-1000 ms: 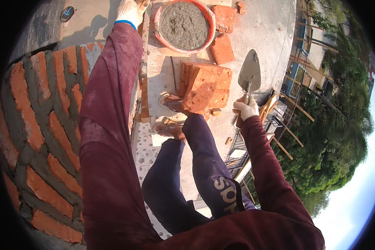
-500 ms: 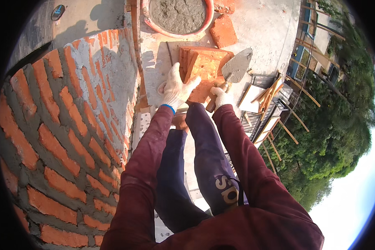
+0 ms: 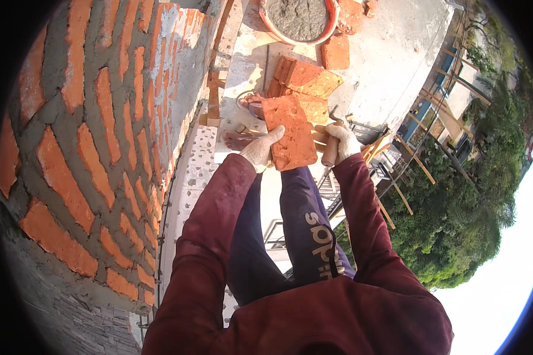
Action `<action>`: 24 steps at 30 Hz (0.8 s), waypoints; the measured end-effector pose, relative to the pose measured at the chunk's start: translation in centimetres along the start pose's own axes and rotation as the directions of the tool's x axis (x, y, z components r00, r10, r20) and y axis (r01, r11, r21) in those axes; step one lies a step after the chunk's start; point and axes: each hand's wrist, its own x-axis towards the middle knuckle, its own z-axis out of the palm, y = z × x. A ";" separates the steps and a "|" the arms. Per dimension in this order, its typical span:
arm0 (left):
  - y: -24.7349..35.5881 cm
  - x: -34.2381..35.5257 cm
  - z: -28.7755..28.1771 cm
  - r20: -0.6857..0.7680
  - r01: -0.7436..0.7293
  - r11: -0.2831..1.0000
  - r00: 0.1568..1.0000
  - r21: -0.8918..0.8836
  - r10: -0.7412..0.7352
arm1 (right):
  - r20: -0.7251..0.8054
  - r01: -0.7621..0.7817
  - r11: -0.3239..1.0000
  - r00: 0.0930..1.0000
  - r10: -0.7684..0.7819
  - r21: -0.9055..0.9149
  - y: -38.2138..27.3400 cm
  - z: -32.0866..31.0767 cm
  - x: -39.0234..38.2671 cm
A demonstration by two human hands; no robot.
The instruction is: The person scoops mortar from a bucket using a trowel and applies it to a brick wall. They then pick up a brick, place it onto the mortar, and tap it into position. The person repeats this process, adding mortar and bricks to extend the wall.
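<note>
Sunlit concrete floor [image 3: 391, 59], mortared brick wall [image 3: 65, 168], left grip [image 3: 262, 151] grasping brick [image 3: 291, 136], right grip [image 3: 346, 143] around wooden handle [image 3: 330, 152]

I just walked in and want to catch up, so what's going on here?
Someone in a maroon top grips a brick in the gloved left hand. The gloved right hand, just right of it, holds a rounded tool handle; whether its fingers touch the brick is hard to tell. Just beyond lies a pile of bricks, and farther out sits a red basin of grey mortar. A brick wall with grey joints fills the left side.
</note>
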 end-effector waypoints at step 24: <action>-10.9 -21.1 8.7 0.303 -0.478 0.684 0.649 -0.551 0.698 | 0.742 -0.004 0.845 0.477 0.472 -0.535 -7.5 14.7 -21.0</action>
